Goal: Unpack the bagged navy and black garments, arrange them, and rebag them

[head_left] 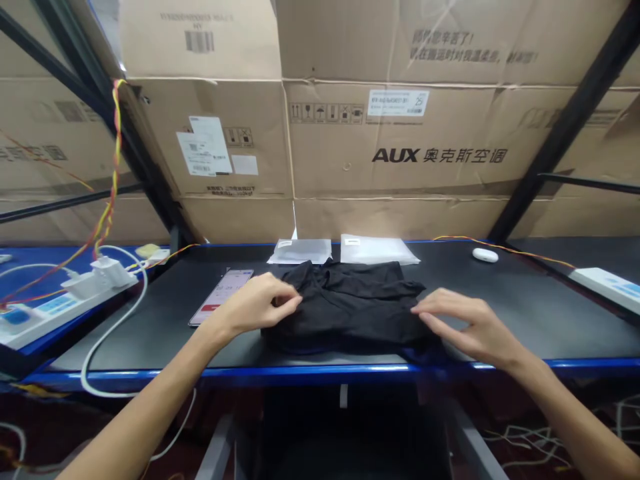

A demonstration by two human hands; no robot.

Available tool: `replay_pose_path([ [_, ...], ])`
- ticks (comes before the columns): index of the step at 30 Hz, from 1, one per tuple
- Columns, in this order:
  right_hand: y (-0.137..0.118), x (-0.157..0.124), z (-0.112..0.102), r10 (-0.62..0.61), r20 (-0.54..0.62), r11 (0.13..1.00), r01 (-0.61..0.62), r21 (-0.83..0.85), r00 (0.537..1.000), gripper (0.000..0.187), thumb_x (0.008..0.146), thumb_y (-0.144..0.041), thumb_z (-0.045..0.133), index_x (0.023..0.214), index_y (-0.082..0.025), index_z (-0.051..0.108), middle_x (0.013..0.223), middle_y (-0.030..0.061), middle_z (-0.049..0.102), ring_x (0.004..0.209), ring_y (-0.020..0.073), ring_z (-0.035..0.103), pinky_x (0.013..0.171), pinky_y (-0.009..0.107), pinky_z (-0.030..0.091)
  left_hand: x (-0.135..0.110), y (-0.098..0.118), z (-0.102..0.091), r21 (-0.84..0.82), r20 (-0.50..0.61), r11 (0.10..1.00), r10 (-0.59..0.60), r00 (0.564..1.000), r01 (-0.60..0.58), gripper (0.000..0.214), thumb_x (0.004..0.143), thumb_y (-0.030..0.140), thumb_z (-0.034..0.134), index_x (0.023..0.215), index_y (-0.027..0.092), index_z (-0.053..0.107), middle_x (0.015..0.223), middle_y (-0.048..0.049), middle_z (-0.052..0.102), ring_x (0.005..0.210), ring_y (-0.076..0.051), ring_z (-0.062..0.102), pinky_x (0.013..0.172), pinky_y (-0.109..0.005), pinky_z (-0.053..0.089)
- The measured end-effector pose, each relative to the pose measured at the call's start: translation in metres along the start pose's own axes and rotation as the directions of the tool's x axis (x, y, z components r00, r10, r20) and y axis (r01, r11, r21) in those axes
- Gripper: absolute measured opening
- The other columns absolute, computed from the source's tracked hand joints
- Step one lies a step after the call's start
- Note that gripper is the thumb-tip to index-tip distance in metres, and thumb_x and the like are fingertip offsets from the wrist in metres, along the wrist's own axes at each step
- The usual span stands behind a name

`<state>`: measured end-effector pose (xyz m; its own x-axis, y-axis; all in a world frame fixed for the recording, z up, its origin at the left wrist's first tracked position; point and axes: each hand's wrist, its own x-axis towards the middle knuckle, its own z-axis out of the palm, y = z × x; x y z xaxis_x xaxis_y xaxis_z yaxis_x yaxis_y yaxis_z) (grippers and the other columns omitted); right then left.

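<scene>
A black cloth garment (350, 313) lies bunched and partly folded on the dark work surface, its front part close to the blue edge. At its left side, my left hand (263, 301) has thumb and forefinger closed together on the fabric. My right hand (465, 323) pinches the cloth at the right side between thumb and fingertips. Folds and wrinkles run across the top of the garment. What kind of garment it is cannot be made out.
Two white plastic packets (377, 250) lie behind the garment. A phone (220, 293) rests left, near a white cable (95, 340) and a power strip (75, 300). A small white case (485, 255) and another power strip (607, 285) are right. Cardboard (330, 160) stands behind.
</scene>
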<state>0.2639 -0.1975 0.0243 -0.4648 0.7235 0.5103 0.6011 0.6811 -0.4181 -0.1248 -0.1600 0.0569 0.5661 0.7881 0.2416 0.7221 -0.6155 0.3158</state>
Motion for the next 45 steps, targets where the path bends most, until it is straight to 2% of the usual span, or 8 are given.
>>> replay_pose_path([
  [4, 0.022, 0.013, -0.007, 0.043, -0.11, 0.992, -0.056, -0.113, 0.993, 0.028, 0.09, -0.041, 0.056, 0.112, -0.031, 0.071, 0.11, 0.0057, 0.072, 0.107, 0.0289, 0.065, 0.095, 0.046, 0.054, 0.038, 0.004, 0.008, -0.049, -0.038, 0.993, 0.108, 0.993, -0.11, 0.023, 0.09, 0.031, 0.054, 0.094, 0.025, 0.075, 0.097, -0.0031, 0.074, 0.09, -0.02, 0.067, 0.087, -0.031, 0.049],
  [11, 0.064, 0.019, -0.002, 0.079, 0.073, 0.989, -0.069, -0.132, 0.994, 0.026, 0.089, -0.04, 0.057, 0.106, -0.028, 0.073, 0.111, 0.0046, 0.074, 0.106, 0.0282, 0.067, 0.097, 0.046, 0.054, 0.083, -0.01, 0.033, 0.046, 0.134, 0.97, 0.232, 0.964, -0.24, 0.025, 0.082, 0.02, 0.064, 0.105, 0.027, 0.074, 0.134, -0.0036, 0.063, 0.122, -0.024, 0.059, 0.105, -0.036, 0.045],
  [16, 0.061, 0.031, -0.003, 0.179, 0.002, 0.983, -0.179, -0.034, 0.984, 0.028, 0.089, -0.047, 0.056, 0.095, -0.026, 0.073, 0.099, 0.004, 0.077, 0.094, 0.0288, 0.07, 0.086, 0.043, 0.057, 0.09, -0.017, 0.033, -0.024, 0.108, 0.978, 0.206, 0.973, -0.205, 0.02, 0.09, 0.027, 0.056, 0.103, 0.026, 0.072, 0.116, -0.0028, 0.072, 0.108, -0.021, 0.065, 0.098, -0.033, 0.047],
  [22, 0.073, 0.07, -0.002, 0.288, -0.053, 0.956, -0.283, 0.079, 0.956, 0.032, 0.083, -0.05, 0.057, 0.086, -0.021, 0.07, 0.081, 0.0041, 0.075, 0.075, 0.024, 0.068, 0.071, 0.035, 0.054, 0.114, -0.023, 0.037, -0.144, -0.165, 0.989, 0.01, 0.986, -0.035, 0.026, 0.091, 0.025, 0.046, 0.108, 0.023, 0.065, 0.09, -0.0006, 0.073, 0.079, -0.017, 0.068, 0.078, -0.027, 0.051],
  [27, 0.095, 0.087, 0.017, 0.342, -0.049, 0.936, -0.345, -0.072, 0.938, 0.021, 0.078, -0.042, 0.057, 0.079, -0.022, 0.062, 0.059, -0.0012, 0.064, 0.056, 0.0183, 0.059, 0.058, 0.03, 0.045, 0.136, -0.031, 0.054, 0.054, -0.163, 0.995, -0.071, 0.984, 0.081, 0.025, 0.087, 0.02, 0.049, 0.104, 0.023, 0.067, 0.081, -0.0036, 0.071, 0.076, -0.022, 0.067, 0.075, -0.031, 0.05],
  [33, 0.108, 0.077, 0.029, 0.315, -0.007, 0.907, -0.303, -0.294, 0.949, 0.021, 0.085, -0.042, 0.054, 0.088, -0.022, 0.061, 0.066, 0.0012, 0.065, 0.061, 0.0198, 0.06, 0.06, 0.031, 0.044, 0.131, -0.029, 0.057, 0.201, -0.133, 0.977, -0.048, 0.99, 0.074, 0.026, 0.09, 0.02, 0.049, 0.108, 0.018, 0.068, 0.101, -0.0113, 0.07, 0.096, -0.028, 0.067, 0.086, -0.037, 0.051],
  [38, 0.085, 0.078, 0.024, 0.149, -0.125, 0.953, -0.176, -0.246, 0.981, 0.03, 0.091, -0.046, 0.051, 0.094, -0.022, 0.068, 0.091, 0.0083, 0.072, 0.088, 0.0251, 0.066, 0.08, 0.037, 0.051, 0.108, -0.019, 0.047, 0.104, -0.206, 0.981, 0.179, 0.962, -0.161, 0.026, 0.094, 0.019, 0.045, 0.105, 0.018, 0.069, 0.111, -0.0071, 0.069, 0.105, -0.021, 0.064, 0.096, -0.032, 0.048],
  [45, 0.033, 0.083, 0.039, 0.045, 0.309, 0.999, -0.04, -0.023, 0.95, 0.053, 0.092, -0.058, 0.052, 0.132, -0.025, 0.062, 0.141, 0.0071, 0.058, 0.131, 0.0296, 0.051, 0.112, 0.045, 0.038, 0.072, -0.009, 0.05, 0.033, 0.118, 0.951, 0.303, 0.946, -0.308, 0.05, 0.097, 0.049, 0.05, 0.141, 0.024, 0.052, 0.15, -0.0082, 0.047, 0.139, -0.026, 0.043, 0.117, -0.041, 0.031],
])
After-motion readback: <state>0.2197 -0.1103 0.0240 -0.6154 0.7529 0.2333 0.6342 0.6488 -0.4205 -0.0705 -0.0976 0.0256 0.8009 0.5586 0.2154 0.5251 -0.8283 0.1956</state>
